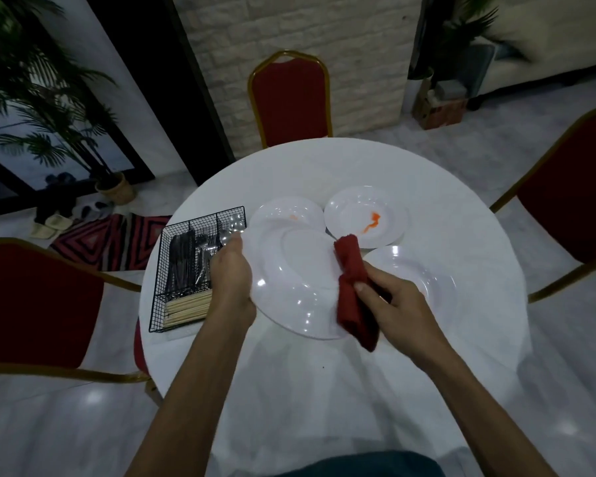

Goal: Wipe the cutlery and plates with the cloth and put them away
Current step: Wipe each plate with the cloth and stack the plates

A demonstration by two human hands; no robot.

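Observation:
My left hand grips the left rim of a white plate, which is lifted and tilted above the round white table. My right hand holds a rolled red cloth against the plate's right edge. Behind it lies a second white plate with a faint orange smear. Further right sits a third plate with an orange-red stain. A white plate lies under my right hand. At the table's left edge, a black wire caddy holds dark cutlery, spoons and chopsticks.
Three red chairs with gold frames stand around the table: one behind, one on the left, one on the right. A potted plant, slippers and a striped rug are on the floor at the left.

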